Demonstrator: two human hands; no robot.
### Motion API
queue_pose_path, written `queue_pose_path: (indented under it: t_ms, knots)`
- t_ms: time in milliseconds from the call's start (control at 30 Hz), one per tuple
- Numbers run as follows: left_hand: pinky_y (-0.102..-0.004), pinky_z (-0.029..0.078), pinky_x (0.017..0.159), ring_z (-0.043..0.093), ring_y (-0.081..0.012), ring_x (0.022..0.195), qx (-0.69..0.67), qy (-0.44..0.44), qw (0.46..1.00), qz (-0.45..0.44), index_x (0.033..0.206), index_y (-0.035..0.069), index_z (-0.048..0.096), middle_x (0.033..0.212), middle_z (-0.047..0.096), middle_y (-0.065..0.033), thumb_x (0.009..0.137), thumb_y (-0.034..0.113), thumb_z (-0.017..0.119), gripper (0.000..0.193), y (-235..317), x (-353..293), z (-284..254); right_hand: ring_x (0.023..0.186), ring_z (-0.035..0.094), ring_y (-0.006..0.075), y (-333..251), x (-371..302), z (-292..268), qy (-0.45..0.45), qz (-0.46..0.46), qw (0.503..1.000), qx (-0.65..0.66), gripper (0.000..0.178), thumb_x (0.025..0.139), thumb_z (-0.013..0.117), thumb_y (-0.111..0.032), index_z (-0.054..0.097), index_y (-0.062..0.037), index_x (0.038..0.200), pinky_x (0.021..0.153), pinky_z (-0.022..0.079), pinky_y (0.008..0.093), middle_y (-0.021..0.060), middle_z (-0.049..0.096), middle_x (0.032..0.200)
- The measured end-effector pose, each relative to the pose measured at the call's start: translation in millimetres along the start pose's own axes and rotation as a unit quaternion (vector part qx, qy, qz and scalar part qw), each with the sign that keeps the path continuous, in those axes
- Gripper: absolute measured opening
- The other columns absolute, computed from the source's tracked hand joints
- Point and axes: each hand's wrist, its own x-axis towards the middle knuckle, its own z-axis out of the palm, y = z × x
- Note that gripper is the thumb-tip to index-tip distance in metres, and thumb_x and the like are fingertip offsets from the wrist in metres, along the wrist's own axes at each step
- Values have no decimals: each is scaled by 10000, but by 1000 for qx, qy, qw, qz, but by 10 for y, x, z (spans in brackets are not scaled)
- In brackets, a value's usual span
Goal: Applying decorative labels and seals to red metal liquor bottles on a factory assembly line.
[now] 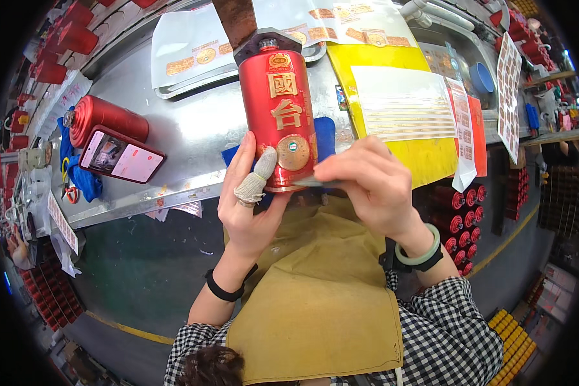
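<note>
Head view shows the left hand (248, 206) clasping the base of a tall red metallic bottle (280, 119) over the steel table (193, 128), the right hand (367, 183) pinching a thin strip against it; best pressed flat, smoothed evenly.

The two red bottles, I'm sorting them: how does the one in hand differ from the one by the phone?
The held bottle stands in front of the person, gripped by the left hand and right hand; the other bottle lies on its side on the metal table, untouched. The held one shows gold labels; the other shows none. Both are red cylinders.
</note>
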Motion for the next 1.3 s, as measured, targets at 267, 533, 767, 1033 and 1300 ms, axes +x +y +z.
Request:
queue_pose_path:
  t_ms: [267,533,767,1033,1300]
  knots:
    - [-389,473,1103,582,-294,1329,-225,68,959,-162,1463,-34,513,1479,562,-197,718,1,880,831,-3,-11,122,849,647,209,9,143,65,22,-93,987,-126,274,723,720,-17,767,-89,983,802,484,363,21,742,977]
    - [-380,449,1115,593,-278,1306,-188,35,964,-182,1472,-52,497,1466,579,-181,702,66,919,885,40,49,74,818,636,195,-102,170,-52,-53,-97,991,-74,274,723,709,-36,765,-93,984,787,487,337,12,739,975]
    - [-386,474,1030,608,-309,1233,-72,45,991,-101,1440,1,545,1447,606,-139,654,69,941,883,122,128,67,795,596,215,-31,40,85,-4,-120,987,-111,257,729,710,-26,762,-74,975,766,485,342,26,743,965]
    - [-404,447,1097,580,-311,1301,-133,54,984,-106,1515,-36,386,1479,549,-184,660,113,964,1043,62,71,114,791,600,216,144,492,27,58,-108,978,-170,228,769,726,-57,718,-100,993,721,491,362,18,711,916]
    - [-392,491,1058,645,-311,1228,-100,14,976,-194,1488,-79,435,1391,613,-225,656,273,977,1054,65,86,119,755,568,224,-25,377,78,-14,-109,984,-144,208,773,718,-68,715,-119,974,704,480,348,7,698,873]
